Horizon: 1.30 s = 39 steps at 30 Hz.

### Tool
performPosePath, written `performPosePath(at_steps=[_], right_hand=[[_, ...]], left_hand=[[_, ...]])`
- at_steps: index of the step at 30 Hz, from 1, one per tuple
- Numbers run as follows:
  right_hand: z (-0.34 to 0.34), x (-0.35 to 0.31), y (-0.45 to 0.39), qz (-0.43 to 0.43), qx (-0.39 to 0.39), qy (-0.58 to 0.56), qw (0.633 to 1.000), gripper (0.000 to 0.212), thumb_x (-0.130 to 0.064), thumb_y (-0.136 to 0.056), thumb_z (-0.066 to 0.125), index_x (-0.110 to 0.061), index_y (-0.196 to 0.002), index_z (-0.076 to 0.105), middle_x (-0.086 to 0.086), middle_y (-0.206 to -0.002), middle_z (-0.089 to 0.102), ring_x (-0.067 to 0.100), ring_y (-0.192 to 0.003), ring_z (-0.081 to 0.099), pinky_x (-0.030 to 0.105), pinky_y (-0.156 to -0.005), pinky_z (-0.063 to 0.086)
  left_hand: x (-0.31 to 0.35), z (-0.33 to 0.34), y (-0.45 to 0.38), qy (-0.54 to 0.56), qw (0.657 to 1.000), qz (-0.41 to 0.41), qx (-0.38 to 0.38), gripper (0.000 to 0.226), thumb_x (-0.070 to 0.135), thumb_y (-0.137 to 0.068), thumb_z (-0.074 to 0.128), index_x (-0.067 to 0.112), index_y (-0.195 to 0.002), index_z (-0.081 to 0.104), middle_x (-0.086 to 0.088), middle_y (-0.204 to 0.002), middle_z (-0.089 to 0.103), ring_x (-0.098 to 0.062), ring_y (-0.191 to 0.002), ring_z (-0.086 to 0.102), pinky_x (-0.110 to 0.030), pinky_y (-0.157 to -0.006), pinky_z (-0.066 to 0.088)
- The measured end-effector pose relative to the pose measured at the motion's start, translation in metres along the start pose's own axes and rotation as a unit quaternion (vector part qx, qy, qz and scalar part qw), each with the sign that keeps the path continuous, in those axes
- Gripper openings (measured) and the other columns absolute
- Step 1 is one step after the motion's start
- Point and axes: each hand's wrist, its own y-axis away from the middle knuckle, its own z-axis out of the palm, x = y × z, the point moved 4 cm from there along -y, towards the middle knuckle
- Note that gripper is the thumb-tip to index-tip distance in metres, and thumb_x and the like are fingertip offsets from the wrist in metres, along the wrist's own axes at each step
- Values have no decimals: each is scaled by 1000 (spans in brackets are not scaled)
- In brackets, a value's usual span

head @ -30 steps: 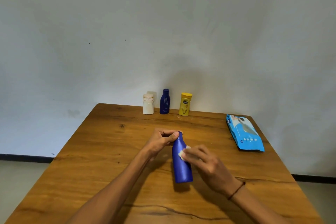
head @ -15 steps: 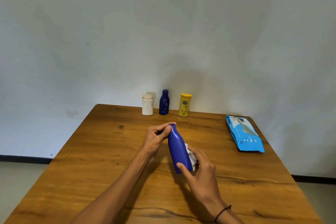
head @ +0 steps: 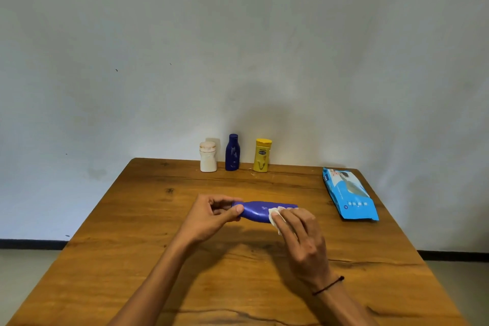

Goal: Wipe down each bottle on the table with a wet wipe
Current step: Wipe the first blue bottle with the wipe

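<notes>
The left hand (head: 211,216) had its grip pinched on the cap end of the blue bottle (head: 260,211), which a moment earlier stood nearly upright and now lay level above the desk (head: 132,259), its base pointing away from that grip toward the right. The right hand (head: 299,230) held the wet wipe (head: 275,216) in a narrow grip, pressed to the bottle's near side just beyond the left grip. This looked like a turn to reach the unwiped side, with the white bottle (head: 208,156), dark blue bottle (head: 232,152) and yellow bottle (head: 262,155) waiting far beyond both grips, apparently still to do.
</notes>
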Motion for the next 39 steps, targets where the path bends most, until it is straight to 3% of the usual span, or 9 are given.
performPosePath(at_steps=[3,9,15,24,27,31,34,36,39], right_hand=[[1,6,-1,0,11,37,999,45,-19,-95,67,-1,-135,56,21,-127,68,31,-122,56,48,-100,53],[-1,-1,-6,190,-36,-19,981,47,-17,-98,49,2,-140,63,20,-128,61,28,-116,54,41,-88,53],[-1,-2,-18,269,-7,-61,961,61,20,-81,74,0,-137,66,20,-110,64,30,-99,60,41,-72,58],[9,-49,-19,103,-32,-99,989,39,5,-85,81,5,-123,74,17,-102,72,29,-86,64,39,-67,56],[-1,-31,-22,146,16,-80,986,25,-2,-96,66,6,-118,76,18,-101,71,25,-91,63,31,-74,56],[-8,9,-27,278,64,-78,955,32,13,-82,80,6,-113,75,17,-97,67,26,-85,66,40,-64,59],[-5,11,-29,317,91,-98,939,29,11,-86,76,1,-114,73,10,-100,63,21,-85,63,39,-63,58],[0,-9,-30,272,81,-96,954,26,6,-91,73,-3,-115,72,7,-103,60,20,-88,61,34,-65,56],[10,-38,-26,138,25,-94,986,26,-2,-97,64,1,-122,73,10,-106,61,23,-91,58,33,-70,51]], left_hand=[[-1,1,6,-10,1000,13,13,31,27,-86,86,25,-116,80,6,-105,83,-15,-98,79,-30,-90,62],[-7,5,11,-37,987,76,137,32,18,-84,89,30,-113,81,17,-103,81,-5,-100,75,-17,-85,57],[-25,12,16,0,982,78,172,33,16,-84,89,26,-114,82,9,-102,83,-14,-97,77,-24,-89,60],[-28,21,22,68,974,94,195,36,23,-81,87,22,-116,82,-2,-107,82,-28,-98,77,-32,-89,63],[-26,20,26,70,972,104,200,37,23,-79,87,21,-116,82,-4,-104,81,-26,-95,76,-28,-86,62],[-25,20,33,70,968,122,205,35,23,-78,86,26,-113,82,-1,-103,81,-15,-90,75,-21,-82,60],[-31,24,34,84,966,108,220,33,18,-80,85,22,-113,82,-3,-101,82,-20,-91,75,-28,-85,61],[-34,30,34,117,963,95,224,30,8,-84,84,14,-113,82,-10,-103,82,-28,-94,75,-39,-88,63],[-36,38,33,194,952,84,222,26,-3,-86,79,10,-109,81,-18,-105,81,-25,-93,76,-31,-83,65]])
